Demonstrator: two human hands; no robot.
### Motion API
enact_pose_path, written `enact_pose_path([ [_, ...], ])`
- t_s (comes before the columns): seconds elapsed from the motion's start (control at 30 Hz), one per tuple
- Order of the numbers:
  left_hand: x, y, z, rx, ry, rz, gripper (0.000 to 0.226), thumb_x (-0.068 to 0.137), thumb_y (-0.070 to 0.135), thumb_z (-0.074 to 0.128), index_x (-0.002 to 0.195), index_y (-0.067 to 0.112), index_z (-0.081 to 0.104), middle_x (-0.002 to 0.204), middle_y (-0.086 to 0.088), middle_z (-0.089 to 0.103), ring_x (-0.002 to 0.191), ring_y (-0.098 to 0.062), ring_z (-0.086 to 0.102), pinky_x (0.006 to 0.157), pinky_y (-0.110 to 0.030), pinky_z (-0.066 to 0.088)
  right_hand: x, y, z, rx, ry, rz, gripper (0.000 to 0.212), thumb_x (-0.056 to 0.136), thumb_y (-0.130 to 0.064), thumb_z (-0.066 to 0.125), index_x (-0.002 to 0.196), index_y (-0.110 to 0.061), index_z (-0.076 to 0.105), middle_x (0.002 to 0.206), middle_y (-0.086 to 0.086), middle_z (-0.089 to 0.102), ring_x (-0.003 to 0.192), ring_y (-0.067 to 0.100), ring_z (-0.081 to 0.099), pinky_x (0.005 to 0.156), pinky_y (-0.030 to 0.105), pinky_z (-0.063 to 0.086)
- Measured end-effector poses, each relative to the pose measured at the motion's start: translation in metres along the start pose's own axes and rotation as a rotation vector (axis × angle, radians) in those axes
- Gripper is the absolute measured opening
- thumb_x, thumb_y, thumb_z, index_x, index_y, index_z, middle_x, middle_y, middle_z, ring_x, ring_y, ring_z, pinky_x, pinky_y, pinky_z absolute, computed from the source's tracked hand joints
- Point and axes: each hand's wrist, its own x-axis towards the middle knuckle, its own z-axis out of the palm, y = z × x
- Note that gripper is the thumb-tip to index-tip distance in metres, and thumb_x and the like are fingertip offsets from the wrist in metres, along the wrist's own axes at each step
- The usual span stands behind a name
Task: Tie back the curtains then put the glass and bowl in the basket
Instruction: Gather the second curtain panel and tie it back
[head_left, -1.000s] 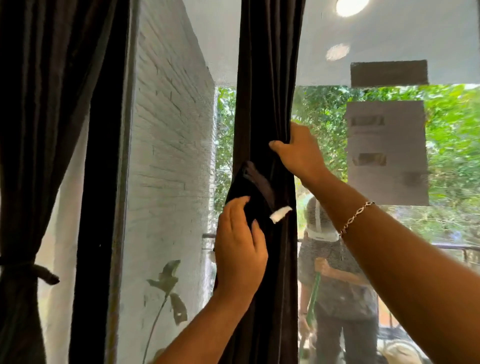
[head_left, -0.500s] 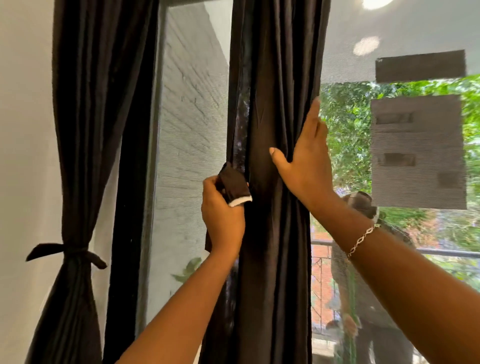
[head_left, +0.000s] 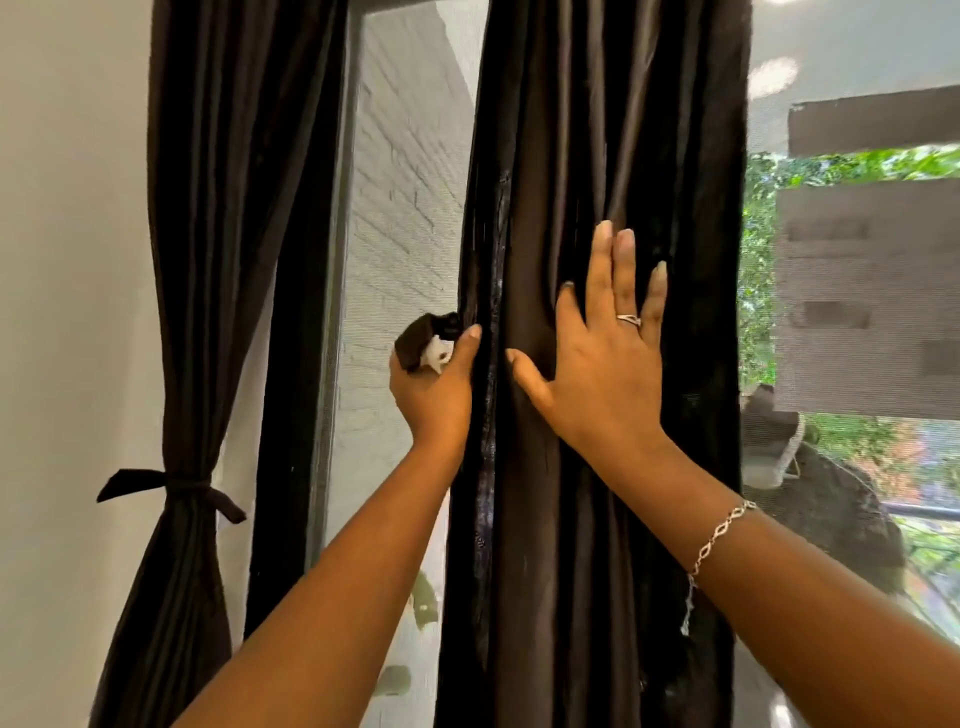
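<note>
Left hand (head_left: 434, 395) raised at curtain (head_left: 597, 364) left edge, fingers pinching tieback (head_left: 423, 347) end. Right hand (head_left: 602, 358) flat, fingers spread, pressed on gathered folds. Second curtain (head_left: 208, 260) far left, tied with a knotted band (head_left: 171, 488), against wall (head_left: 62, 312). Window (head_left: 400, 182) between them.

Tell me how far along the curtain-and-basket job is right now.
Done: the left curtain is gathered and tied with its tie-back. In hand: the middle curtain hangs untied; the left hand grips a dark strap at its edge while the right hand presses flat on the folds. Left: wrapping and tying it, then the glass and bowl, which are out of view, as is the basket.
</note>
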Motion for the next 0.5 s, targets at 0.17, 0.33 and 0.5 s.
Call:
enact_pose_path([
  [0.17,0.004,0.005,-0.001,0.056,-0.121,0.034,0.024,0.072,0.005,0.073,0.094,0.002,0.064,0.092,-0.015,0.068,0.087,-0.028,0.066,0.086,-0.038,0.054,-0.010,-0.014,0.007,0.139,0.000,-0.124,0.036,0.077,-0.024,0.062,0.103,0.001,0.062,0.139,0.025,0.044,0.137,0.036,0.032,0.115,0.047,0.003],
  [0.33,0.002,0.007,-0.007,0.057,-0.236,0.153,0.010,0.070,0.003,0.063,0.080,0.007,0.063,0.083,-0.016,0.064,0.084,-0.035,0.063,0.084,-0.047,0.051,-0.019,-0.023,0.004,0.603,-0.355,0.009,0.078,0.080,0.007,0.047,0.147,-0.004,0.010,0.157,0.013,0.009,0.145,0.023,0.011,0.118,0.032,0.019],
  [0.5,0.000,0.005,-0.014,0.070,-0.314,0.220,0.016,0.066,0.021,0.066,0.079,0.013,0.065,0.083,-0.017,0.063,0.083,-0.035,0.062,0.081,-0.048,0.052,-0.027,-0.026,0.010,0.734,-0.498,0.145,0.093,0.081,0.013,0.048,0.147,-0.015,-0.011,0.158,0.003,-0.007,0.145,0.020,0.014,0.105,0.023,0.031],
])
